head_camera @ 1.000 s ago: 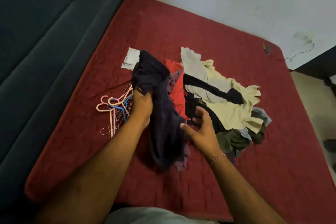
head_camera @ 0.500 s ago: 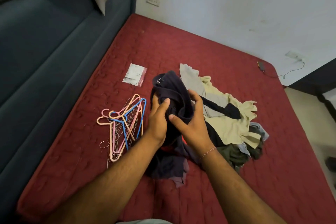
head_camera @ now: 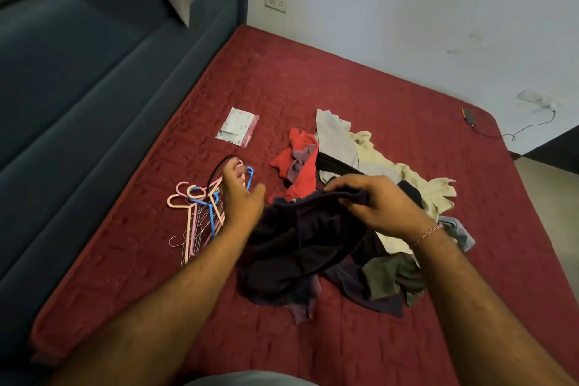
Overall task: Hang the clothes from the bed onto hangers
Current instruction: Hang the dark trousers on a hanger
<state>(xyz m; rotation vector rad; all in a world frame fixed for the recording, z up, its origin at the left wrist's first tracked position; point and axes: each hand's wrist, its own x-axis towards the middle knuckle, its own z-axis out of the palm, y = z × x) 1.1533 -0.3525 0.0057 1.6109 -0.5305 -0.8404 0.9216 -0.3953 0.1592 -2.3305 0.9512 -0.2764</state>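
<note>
Dark navy cloth, the garment (head_camera: pixel 300 241) sags crumpled over the red bed (head_camera: pixel 391 97), its top edge pinched by our right hand (head_camera: pixel 380 207). Our left hand (head_camera: pixel 241 194) reaches over the hangers (head_camera: pixel 200 213); we cannot tell its grip.

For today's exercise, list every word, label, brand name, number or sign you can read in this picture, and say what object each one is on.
No text here can be read.
Packet on the bed: grey print and a red strip with marks, too blurred to read.
Dark garment, held by the right hand: small pale mark near its collar, too small to read.
Wall switch plate: no legible marking.
</note>
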